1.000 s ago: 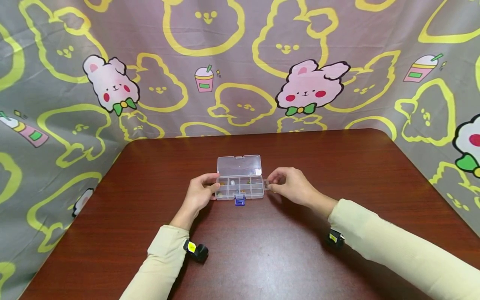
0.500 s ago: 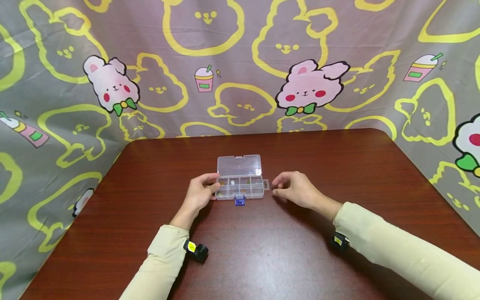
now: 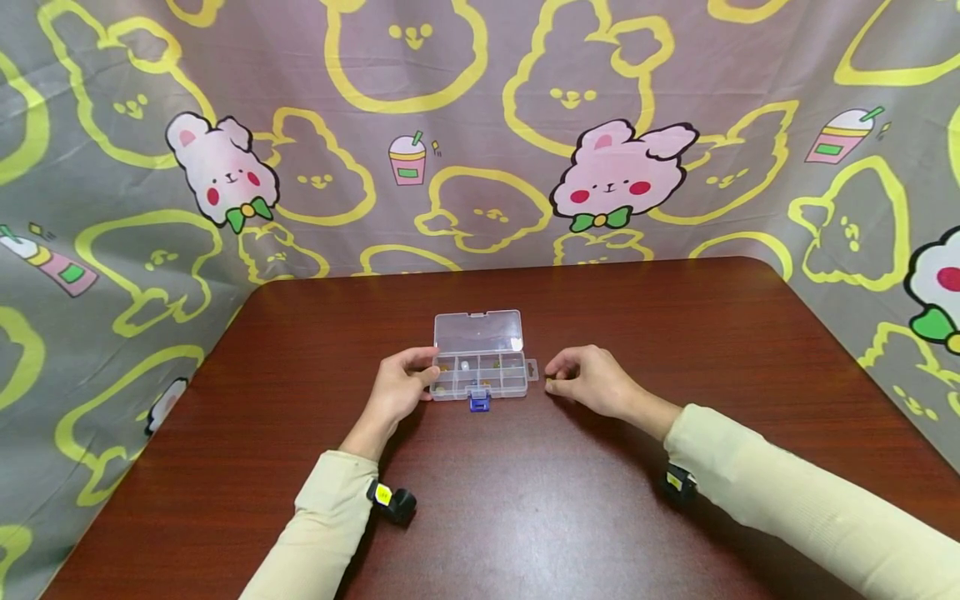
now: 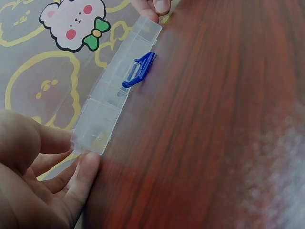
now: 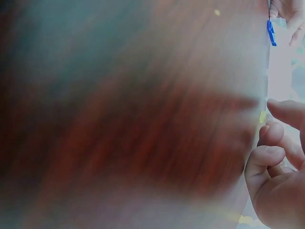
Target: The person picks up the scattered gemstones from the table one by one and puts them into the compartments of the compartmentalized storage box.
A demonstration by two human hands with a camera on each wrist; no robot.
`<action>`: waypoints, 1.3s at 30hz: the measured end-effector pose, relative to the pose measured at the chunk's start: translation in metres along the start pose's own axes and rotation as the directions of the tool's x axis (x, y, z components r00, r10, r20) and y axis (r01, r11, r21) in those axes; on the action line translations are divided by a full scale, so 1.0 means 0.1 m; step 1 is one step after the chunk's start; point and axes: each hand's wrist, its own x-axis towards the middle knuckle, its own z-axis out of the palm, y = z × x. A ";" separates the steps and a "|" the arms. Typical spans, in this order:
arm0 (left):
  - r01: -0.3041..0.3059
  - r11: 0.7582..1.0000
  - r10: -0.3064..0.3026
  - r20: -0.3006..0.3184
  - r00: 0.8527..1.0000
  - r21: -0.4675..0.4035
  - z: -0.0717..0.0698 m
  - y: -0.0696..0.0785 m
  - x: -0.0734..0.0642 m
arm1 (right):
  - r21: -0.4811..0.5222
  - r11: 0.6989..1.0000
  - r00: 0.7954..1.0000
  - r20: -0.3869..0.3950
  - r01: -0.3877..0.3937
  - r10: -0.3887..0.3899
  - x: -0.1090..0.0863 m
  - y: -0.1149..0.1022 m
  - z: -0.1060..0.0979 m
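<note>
A clear plastic compartment box (image 3: 490,386) stands on the table with its lid (image 3: 478,332) raised at the back. Small coloured pieces lie in several compartments, and a blue latch (image 3: 480,402) hangs at the front. My left hand (image 3: 397,386) grips the box's left end, thumb at the front corner and fingers behind, as the left wrist view shows. Just beyond the hanging tab (image 3: 532,370) on the right end is my right hand (image 3: 592,379), its thumb and forefinger pinching a tiny yellow piece (image 5: 262,116). The piece's exact kind is too small to make out.
The brown wooden table (image 3: 480,517) extends around the box on all sides. Behind it hangs a grey curtain (image 3: 480,125) printed with cartoon rabbits. Black wrist cameras sit at both cuffs, the left one (image 3: 393,502) close above the table.
My right hand has drawn back to the right, off the box's hanging tab. A small yellow piece now shows at its fingertips. The left hand and the box stay put.
</note>
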 end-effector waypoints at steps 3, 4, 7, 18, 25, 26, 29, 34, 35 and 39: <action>-0.008 1.000 0.008 -0.003 1.000 -0.006 0.00 -0.01 0.00 | -0.020 1.000 1.000 0.002 0.004 -0.003 0.01 0.00 0.01; -0.009 1.000 0.009 -0.004 1.000 -0.006 0.00 -0.01 0.00 | -0.023 1.000 1.000 0.003 0.004 -0.004 0.01 0.00 0.01; -0.012 1.000 0.012 -0.006 1.000 -0.005 0.00 -0.01 0.00 | -0.032 0.999 1.000 0.003 0.005 -0.005 0.02 0.00 0.02; -0.014 1.000 0.014 -0.004 1.000 0.002 0.00 -0.02 0.00 | -0.055 0.998 1.000 0.010 0.001 0.000 0.02 -0.02 0.03; -0.005 1.000 0.005 -0.003 1.000 -0.007 0.00 -0.01 0.01 | -0.061 0.998 1.000 0.018 0.004 -0.003 0.02 -0.01 0.02; -0.005 1.000 0.005 -0.002 1.000 -0.007 0.00 -0.01 0.01 | -0.061 0.998 1.000 0.020 0.005 -0.004 0.02 -0.02 0.02; -0.003 1.000 0.003 -0.001 1.000 -0.002 0.00 -0.01 0.01 | -0.064 0.998 1.000 0.024 0.009 -0.008 0.02 -0.02 0.02; 0.000 1.000 0.000 -0.001 1.000 0.005 0.00 -0.01 0.00 | -0.072 0.997 1.000 0.023 0.011 -0.009 0.01 -0.02 0.02; 0.000 1.000 0.000 -0.001 1.000 0.005 0.00 -0.01 0.00 | -0.072 0.997 1.000 0.024 0.010 -0.009 0.01 -0.02 0.01; -0.002 1.000 0.002 -0.002 1.000 0.002 0.00 -0.01 0.00 | -0.075 0.997 1.000 0.027 0.010 -0.008 0.01 -0.02 0.01</action>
